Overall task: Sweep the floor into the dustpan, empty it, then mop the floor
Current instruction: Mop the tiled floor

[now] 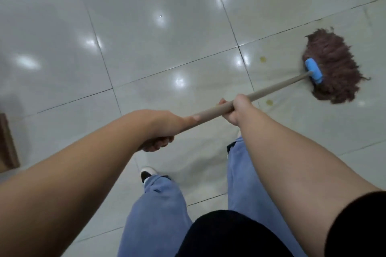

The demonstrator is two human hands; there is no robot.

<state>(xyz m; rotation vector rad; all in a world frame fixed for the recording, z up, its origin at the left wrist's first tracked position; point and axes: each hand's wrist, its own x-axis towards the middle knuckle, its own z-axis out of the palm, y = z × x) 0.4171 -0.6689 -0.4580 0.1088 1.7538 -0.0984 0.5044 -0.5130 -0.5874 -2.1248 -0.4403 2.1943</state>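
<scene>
- Head view: you hold the mop (271,87) with both hands, its pale handle running from near centre out to the far right.
- Your left hand (165,129) grips the near end of the handle, fingers curled under it, thumb laid along the top.
- Your right hand (236,108) wraps the handle further along, fingers closed round it.
- The mop head (334,67), dark brown strands under a blue clamp (313,70), lies flat on the floor (146,37) at far right.
- Yellowish spots (262,59) sit on the pale tiles just left of the mop head.
- Your blue trousers (158,210) and one shoe (147,173) show near the bottom.
- A brown object (7,142) sits at the left edge; what it is, you cannot tell.
</scene>
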